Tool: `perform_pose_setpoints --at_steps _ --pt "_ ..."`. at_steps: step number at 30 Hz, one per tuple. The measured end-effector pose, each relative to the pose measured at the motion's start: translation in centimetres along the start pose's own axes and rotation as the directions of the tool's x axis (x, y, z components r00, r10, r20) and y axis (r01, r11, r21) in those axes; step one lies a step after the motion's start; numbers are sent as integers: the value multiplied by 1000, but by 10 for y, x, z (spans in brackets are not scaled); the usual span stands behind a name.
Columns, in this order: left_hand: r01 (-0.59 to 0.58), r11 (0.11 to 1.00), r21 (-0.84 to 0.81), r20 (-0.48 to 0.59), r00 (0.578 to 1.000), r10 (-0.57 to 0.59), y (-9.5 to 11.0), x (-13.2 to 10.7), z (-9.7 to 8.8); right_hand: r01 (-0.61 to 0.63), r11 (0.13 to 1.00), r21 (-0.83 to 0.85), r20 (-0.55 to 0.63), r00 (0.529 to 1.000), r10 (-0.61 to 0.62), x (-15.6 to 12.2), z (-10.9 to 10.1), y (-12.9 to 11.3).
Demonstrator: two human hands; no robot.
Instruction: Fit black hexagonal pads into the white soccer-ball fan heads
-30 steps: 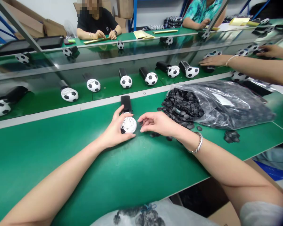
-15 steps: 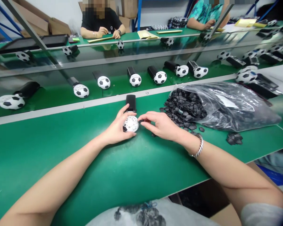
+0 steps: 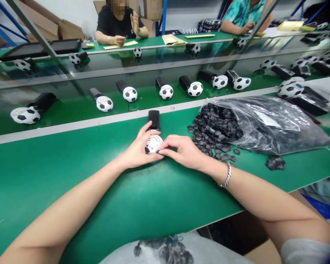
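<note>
My left hand (image 3: 140, 146) is wrapped around a small toy soccer ball (image 3: 153, 143), white with pale openwork on top and black patches at its left. A black rectangular handle-like part (image 3: 154, 119) extends from the ball's far side and rests on the green table. Thumb and forefinger of my right hand (image 3: 178, 149) are pinched together against the ball's lower right edge. A small black pentagon piece is between these fingertips, mostly hidden. To the right, many loose black pentagon pieces (image 3: 217, 126) spill from a clear plastic bag (image 3: 283, 124).
Past the table's pale rail (image 3: 112, 126), several soccer balls with black parts lie on a green conveyor (image 3: 79, 117). A second lane behind carries more. Two people sit across, one in a black shirt (image 3: 121, 25). A small clump of black pieces (image 3: 275, 163) lies near the right.
My right hand has brought the black piece from beside the ball onto its lower right edge. Balls on the near lane have moved right, those behind left. The black-shirted person has raised a hand.
</note>
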State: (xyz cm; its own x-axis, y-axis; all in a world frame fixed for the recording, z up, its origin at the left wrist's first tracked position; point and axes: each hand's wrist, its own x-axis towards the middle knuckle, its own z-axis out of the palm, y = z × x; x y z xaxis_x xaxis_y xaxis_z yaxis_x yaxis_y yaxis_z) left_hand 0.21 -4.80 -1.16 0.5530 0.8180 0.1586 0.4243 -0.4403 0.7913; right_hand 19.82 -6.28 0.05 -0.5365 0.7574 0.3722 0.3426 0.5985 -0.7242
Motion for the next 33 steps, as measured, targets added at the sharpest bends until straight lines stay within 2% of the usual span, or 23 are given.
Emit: perform_pose_setpoints --at_steps 3,6,11,14,17,19,20,21,22,24,25,27,30,33 --pt "2 1000 -11 2 1000 -2 0 0 0 -30 999 30 -27 999 31 0 3 0" --pt "8 1000 -19 8 1000 -8 1 0 -1 -111 989 102 -47 992 117 2 4 1" --pt "27 999 -31 17 1000 -27 2 1 0 -276 922 272 19 959 281 4 10 6" --pt "0 1000 -10 -12 1000 0 1 3 1 -317 905 285 9 945 328 4 13 6" --pt "-31 1000 3 4 1000 31 0 4 1 -351 922 161 72 936 344 8 2 6" --pt "-13 1000 14 45 999 13 2 4 1 -367 926 -84 68 925 373 11 -16 9" --pt "9 1000 28 56 998 -11 3 4 1 -385 886 -261 20 915 403 11 -26 12" --pt "37 998 47 52 998 -39 4 3 2 -415 795 -443 -55 898 437 11 -36 16" --pt "65 996 63 35 997 -67 4 3 2 -455 664 -592 -137 870 474 11 -46 21" --pt "105 992 68 -3 994 -105 5 3 1 -509 440 -740 -217 800 560 9 -60 33" --pt "107 993 53 -5 994 -107 5 2 -1 -519 387 -762 -225 773 593 8 -64 38" --pt "80 997 1 61 995 -79 4 2 -8 -523 391 -758 -202 757 622 7 -69 47" --pt "20 998 -58 197 980 -8 4 1 -19 -537 469 -701 -159 759 631 7 -71 54" --pt "32 999 -41 182 983 -24 5 0 -21 -558 520 -647 -114 745 657 7 -73 55"
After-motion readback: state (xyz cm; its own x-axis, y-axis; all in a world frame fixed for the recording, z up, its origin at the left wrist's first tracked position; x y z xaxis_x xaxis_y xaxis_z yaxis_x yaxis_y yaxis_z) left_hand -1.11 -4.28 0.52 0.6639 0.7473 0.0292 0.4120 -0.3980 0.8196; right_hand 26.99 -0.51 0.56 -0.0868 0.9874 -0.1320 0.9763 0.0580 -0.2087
